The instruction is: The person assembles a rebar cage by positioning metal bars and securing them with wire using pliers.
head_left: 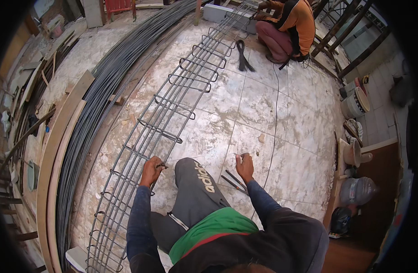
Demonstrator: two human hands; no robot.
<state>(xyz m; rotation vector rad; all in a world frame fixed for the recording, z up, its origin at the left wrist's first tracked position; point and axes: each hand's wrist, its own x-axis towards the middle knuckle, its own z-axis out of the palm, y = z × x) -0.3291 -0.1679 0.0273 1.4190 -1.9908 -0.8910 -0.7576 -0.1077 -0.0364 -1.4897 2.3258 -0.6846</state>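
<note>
A long rebar cage (172, 109) of steel bars and square stirrups lies across the tiled floor, from the lower left to the top middle. My left hand (150, 169) rests against its near side and pinches a thin tie wire (181, 160) that runs rightward. My right hand (245, 166) is raised over the floor with its fingers closed on the other end of that wire. A pair of dark pliers (235, 182) lies on the tiles just under my right hand. My bent knee in grey trousers (195, 182) sits between both hands.
A thick bundle of long steel bars (100, 100) and wooden planks (59, 150) run along the left. Another person (286, 27) squats at the cage's far end. Buckets (354, 102), a large water bottle (356, 191) and a black bag stand at the right.
</note>
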